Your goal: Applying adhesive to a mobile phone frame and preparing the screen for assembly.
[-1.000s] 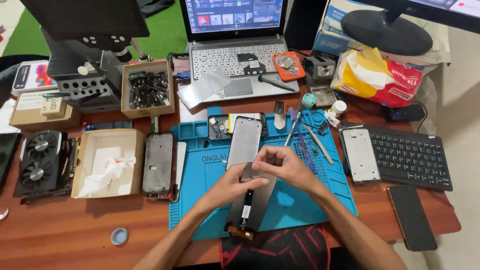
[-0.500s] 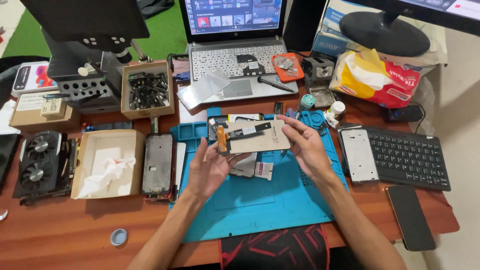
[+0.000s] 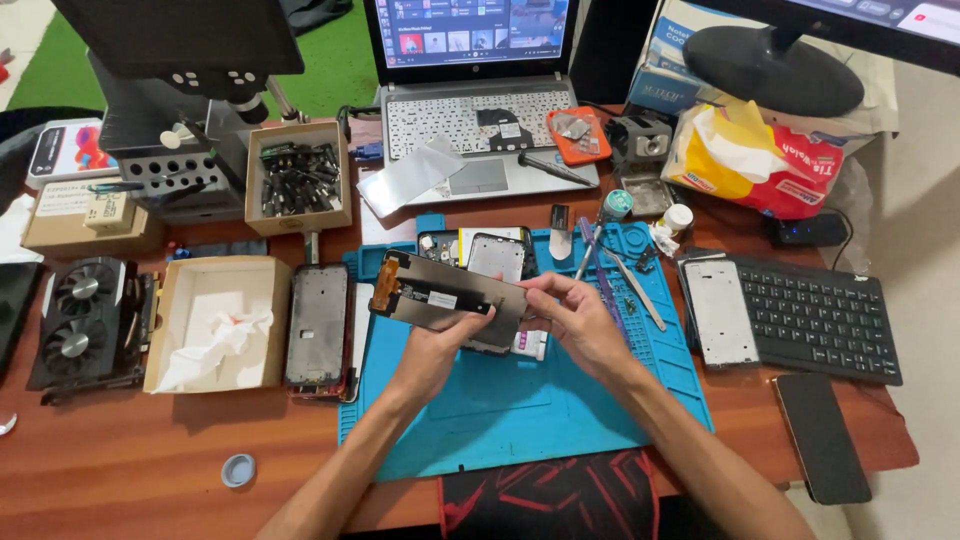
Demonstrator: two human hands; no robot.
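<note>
Both hands meet at the middle of the frame over a blue work mat point(image 3: 560, 400). The left hand point(image 3: 432, 350) comes up from below, its fingers curled under and around the lower edge of a phone display panel point(image 3: 447, 297), thumb pressed on the near face. The right hand point(image 3: 575, 315) closes its thumb and fingertips on the panel's right end, the other fingers loosely bent. The panel is held lengthwise, slightly tilted, above the mat: a thin grey-brown slab with a matte back, an orange-brown flex strip at its left end and a small pale sticker near the middle.

Just behind it, on the mat's upper edge, lies a dark phone frame point(image 3: 497, 256) with rounded corners. Left of the mat lies another phone body point(image 3: 317, 325), dark and glossy, beside an open cardboard box point(image 3: 170, 320) lined with crumpled white tissue. Tweezers point(image 3: 635, 288) and slim tools lie on the mat's right part.

At upper left centre a square cardboard tray point(image 3: 298, 178) holds black metal parts. At upper right sits a soft plastic tissue pack point(image 3: 755, 160), red and yellow with white tissue pushing out. A flat white box point(image 3: 68, 150) with a colourful picture lies at far left. A small orange tray point(image 3: 578, 133) rests on the silver laptop point(image 3: 480, 150) at top centre. A black keyboard point(image 3: 815, 315) is at right, with a dark phone point(image 3: 822, 438) below it.
</note>
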